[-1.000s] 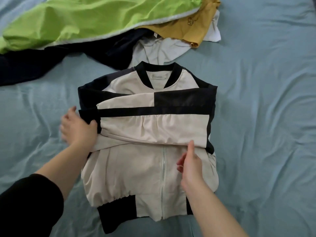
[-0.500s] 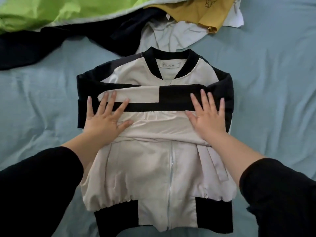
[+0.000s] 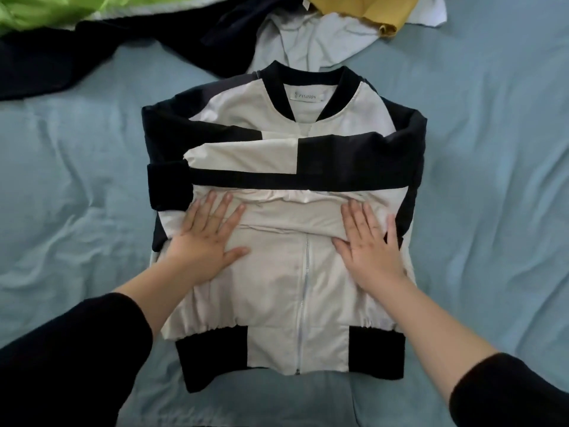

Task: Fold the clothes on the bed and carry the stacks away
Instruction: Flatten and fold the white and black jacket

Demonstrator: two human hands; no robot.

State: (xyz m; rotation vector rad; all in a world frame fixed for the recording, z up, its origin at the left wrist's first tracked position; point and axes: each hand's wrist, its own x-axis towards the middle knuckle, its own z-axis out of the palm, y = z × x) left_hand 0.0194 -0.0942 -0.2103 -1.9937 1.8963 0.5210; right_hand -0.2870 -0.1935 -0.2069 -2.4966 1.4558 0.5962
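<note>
Atop the cream-and-black zip-up fabric jacket (image 3: pixel 271 303), the left hand (image 3: pixel 206 241) and right hand (image 3: pixel 369 245) are pressing flat, apart, fingers straight, likely needing even outward sweeping to hold the folded sleeves square

Soft, even daylight, slightly dim and cool-toned, faint shadows beneath the palms, no glare, mild softness throughout, wide-angle bending at edges

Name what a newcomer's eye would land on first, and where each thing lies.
A cream and black jacket lies mid-frame on the blue bed sheet, sleeves folded across its chest. The left hand and right hand press flat on it, either side of the zip. Beyond its collar lies a heap of unfolded clothes.
</note>
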